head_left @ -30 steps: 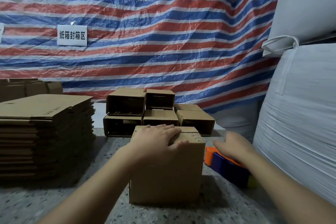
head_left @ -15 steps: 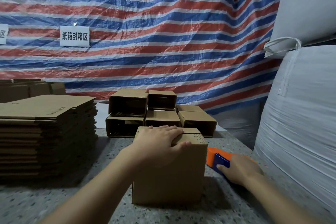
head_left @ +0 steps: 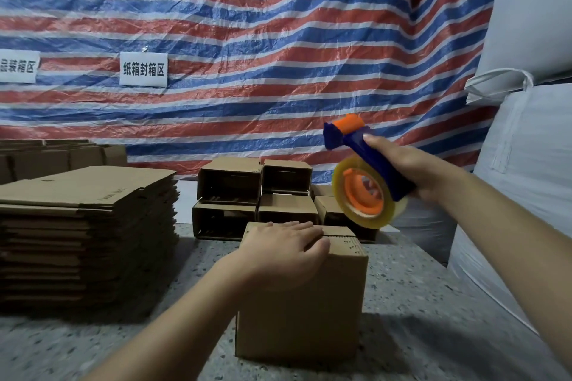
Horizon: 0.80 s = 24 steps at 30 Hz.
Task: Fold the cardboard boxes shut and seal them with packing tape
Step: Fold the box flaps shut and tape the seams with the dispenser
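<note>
Surface (head_left: 418,288): carries flat cardboard stack (head_left: 83,226) at left, ready for assembly, w/ formed boxes (head_left: 253,195) piled at rear. Box (head_left: 300,303) stands at centre front, flaps folded down. Left hand (head_left: 284,252) lies flat on top w/ fingers straight, pressing flaps shut for taping. Right hand (head_left: 411,170) grips tape dispenser (head_left: 365,182), raised above and right of box, clear of it
</note>
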Each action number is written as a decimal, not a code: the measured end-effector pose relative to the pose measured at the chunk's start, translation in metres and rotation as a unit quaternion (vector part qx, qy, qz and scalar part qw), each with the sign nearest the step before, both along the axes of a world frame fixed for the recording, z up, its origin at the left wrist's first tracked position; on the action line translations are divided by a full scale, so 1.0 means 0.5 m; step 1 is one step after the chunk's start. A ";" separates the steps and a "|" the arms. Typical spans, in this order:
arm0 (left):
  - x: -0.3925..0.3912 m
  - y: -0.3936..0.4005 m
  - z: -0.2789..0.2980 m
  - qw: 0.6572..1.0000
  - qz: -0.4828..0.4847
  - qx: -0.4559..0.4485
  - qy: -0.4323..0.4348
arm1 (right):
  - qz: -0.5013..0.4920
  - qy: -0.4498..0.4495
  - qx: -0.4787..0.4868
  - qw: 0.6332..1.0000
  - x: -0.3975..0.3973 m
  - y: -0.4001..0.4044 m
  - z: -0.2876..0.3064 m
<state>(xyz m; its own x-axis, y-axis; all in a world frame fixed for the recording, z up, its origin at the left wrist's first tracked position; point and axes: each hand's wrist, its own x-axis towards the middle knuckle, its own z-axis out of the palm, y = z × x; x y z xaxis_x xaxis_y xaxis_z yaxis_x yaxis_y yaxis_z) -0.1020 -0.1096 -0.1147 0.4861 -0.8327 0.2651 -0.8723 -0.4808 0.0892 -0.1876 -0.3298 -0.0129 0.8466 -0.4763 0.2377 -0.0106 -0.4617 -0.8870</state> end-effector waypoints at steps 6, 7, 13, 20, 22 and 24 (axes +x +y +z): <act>-0.005 -0.002 0.003 0.998 0.001 -0.054 0.045 | 0.118 0.110 0.002 0.987 0.028 0.026 0.042; -0.004 0.000 0.004 0.996 0.000 -0.065 0.056 | 0.126 0.132 -0.012 0.983 0.033 0.026 0.044; 0.014 0.011 0.018 0.925 0.013 -0.272 0.264 | 0.131 0.204 -0.080 0.967 0.061 0.044 0.050; 0.037 0.034 0.067 0.670 0.075 -0.485 0.557 | 0.137 0.235 -0.096 0.957 0.073 0.060 0.059; 0.038 0.039 0.068 0.677 0.070 -0.472 0.560 | 0.130 0.236 -0.098 0.958 0.072 0.060 0.060; 0.040 0.042 0.073 0.672 0.073 -0.469 0.569 | 0.128 0.238 -0.100 0.958 0.070 0.061 0.060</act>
